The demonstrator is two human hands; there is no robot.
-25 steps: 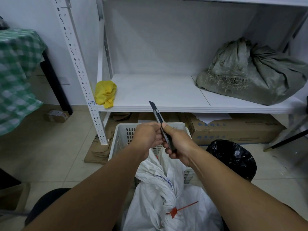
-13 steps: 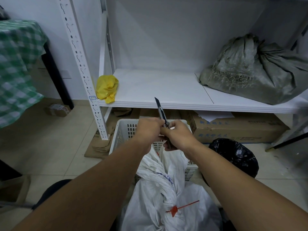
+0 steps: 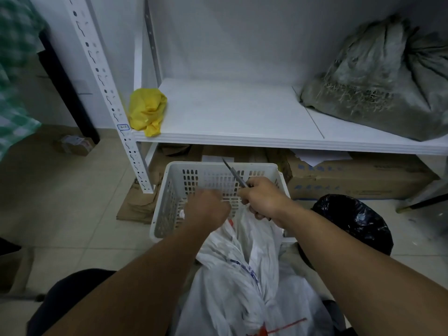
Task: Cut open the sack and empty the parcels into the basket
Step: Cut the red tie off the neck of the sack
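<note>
Down from shelf-edge height a second ago to just over the basket [image 3: 218, 164]; parted too, left hand [image 3: 206, 207] off the knife [image 3: 234, 172] and shifted left.

Nearest: white sack [image 3: 242, 287], upright between the forearms, neck cinched by red zip tie [image 3: 263, 331], not yet cut, top tail draped over near basket rim. Above that, left hand blurred, fingers curled under; can't tell whether pinching sack cloth or nothing. Right hand [image 3: 261, 197] wrapped tight round knife handle, blade out, pointing up-left across basket's far wall.

Right of basket: black bag [image 3: 351, 221] on floor. Beyond: cardboard box [image 3: 351, 180] under shelf [image 3: 242, 112]; on shelf, yellow bag [image 3: 148, 110] and grey-green sack [image 3: 375, 93].

Risks, as judged:
- Bare blade close to left knuckles, so a slip on the way to the tie likely nicks skin.
- Cutting cloth instead of tie could slice parcels inside.
- Loose hold on neck could tip sack and spill past basket onto floor.
</note>
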